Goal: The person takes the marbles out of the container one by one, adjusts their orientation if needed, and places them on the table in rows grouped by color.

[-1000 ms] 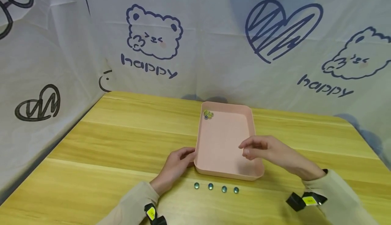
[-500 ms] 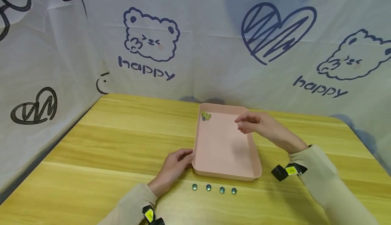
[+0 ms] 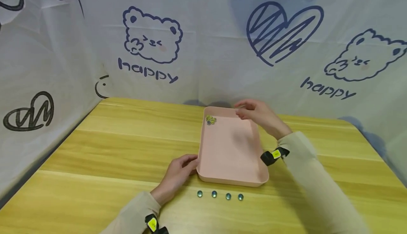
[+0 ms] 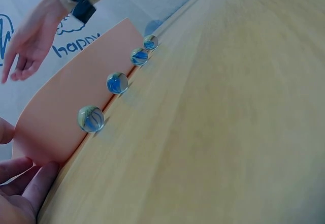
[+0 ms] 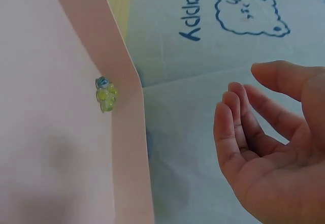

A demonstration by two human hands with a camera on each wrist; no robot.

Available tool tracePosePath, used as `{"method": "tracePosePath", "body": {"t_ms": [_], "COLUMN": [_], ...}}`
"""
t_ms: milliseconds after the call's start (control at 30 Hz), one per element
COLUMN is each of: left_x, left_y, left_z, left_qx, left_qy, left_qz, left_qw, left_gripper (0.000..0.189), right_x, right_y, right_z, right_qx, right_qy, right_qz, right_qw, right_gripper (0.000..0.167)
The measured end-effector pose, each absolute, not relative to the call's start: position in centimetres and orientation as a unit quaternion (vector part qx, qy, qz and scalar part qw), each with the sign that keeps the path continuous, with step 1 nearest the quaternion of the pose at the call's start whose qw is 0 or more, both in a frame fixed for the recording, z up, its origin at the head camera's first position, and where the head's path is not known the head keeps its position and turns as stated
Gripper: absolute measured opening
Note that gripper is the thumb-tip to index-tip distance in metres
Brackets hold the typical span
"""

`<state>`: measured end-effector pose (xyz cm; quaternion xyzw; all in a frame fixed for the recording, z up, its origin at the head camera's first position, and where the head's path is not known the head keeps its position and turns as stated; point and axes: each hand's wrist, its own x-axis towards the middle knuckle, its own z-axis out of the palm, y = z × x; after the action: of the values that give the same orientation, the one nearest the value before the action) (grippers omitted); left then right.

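A shallow pink tray (image 3: 229, 149) lies on the table. My left hand (image 3: 176, 174) grips its near left corner; the left wrist view has the thumb (image 4: 5, 131) at the rim and fingers (image 4: 43, 183) low against the outer wall. My right hand (image 3: 255, 114), fingers loosely bent, hovers over the tray's far right end with nothing in it. Clustered in the far left corner are several yellow-green glass marbles (image 5: 106, 99) and a blue one (image 5: 102, 82). Along the tray's near side, several clear marbles with blue swirls (image 4: 91, 119) stand in a spaced row on the wood.
The wood-grain table (image 3: 127, 138) extends on both sides of the tray. White cloth (image 3: 216, 68) printed with bears, hearts and "happy" hangs behind its far edge and along the left. Each wrist wears a black strap with a yellow tag.
My right hand has moved from over the tray's near right side to its far end, away from me. The left hand keeps its place at the tray, and the marbles have stayed put.
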<state>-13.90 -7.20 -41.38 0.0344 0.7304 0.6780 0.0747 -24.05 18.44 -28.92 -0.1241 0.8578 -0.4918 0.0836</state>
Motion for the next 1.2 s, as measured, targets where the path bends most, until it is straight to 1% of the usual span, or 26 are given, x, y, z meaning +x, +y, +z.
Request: {"method": "tracePosePath", "body": {"t_ms": [400, 633, 767, 867, 1000, 1067, 1200], "left_x": [-14.0, -14.1, -14.1, -14.1, -14.1, -14.1, -14.1], "left_y": [-7.4, -7.3, -7.3, -7.3, -7.3, -7.3, -7.3], "left_z": [-41.5, -41.4, -41.3, -41.3, -41.3, -41.3, -41.3], "left_qx": [0.038, 0.038, 0.038, 0.037, 0.039, 0.04, 0.04], "left_qy": [0.729, 0.727, 0.728, 0.73, 0.731, 0.731, 0.733], "left_qz": [0.68, 0.682, 0.68, 0.678, 0.677, 0.677, 0.676], "left_qw": [0.071, 0.071, 0.074, 0.076, 0.074, 0.073, 0.073], "left_gripper": [0.033, 0.033, 0.033, 0.033, 0.033, 0.033, 0.032], "right_x": [-28.3, -29.3, -29.8, -29.9, -30.0, -30.0, -30.1], "right_y": [15.2, 14.0, 13.6, 13.3, 13.0, 12.9, 12.7], "right_z": [-32.6, -34.5, -35.6, -36.1, -36.5, -36.8, -37.3], "right_qx": [-0.089, -0.084, -0.089, -0.102, -0.122, -0.131, -0.126], "right_qy": [0.844, 0.824, 0.826, 0.83, 0.844, 0.854, 0.868], "right_qz": [-0.519, -0.541, -0.535, -0.527, -0.506, -0.49, -0.468], "right_qw": [0.105, 0.147, 0.154, 0.15, 0.13, 0.116, 0.105], "right_gripper": [0.034, 0.035, 0.034, 0.03, 0.023, 0.022, 0.021]}}
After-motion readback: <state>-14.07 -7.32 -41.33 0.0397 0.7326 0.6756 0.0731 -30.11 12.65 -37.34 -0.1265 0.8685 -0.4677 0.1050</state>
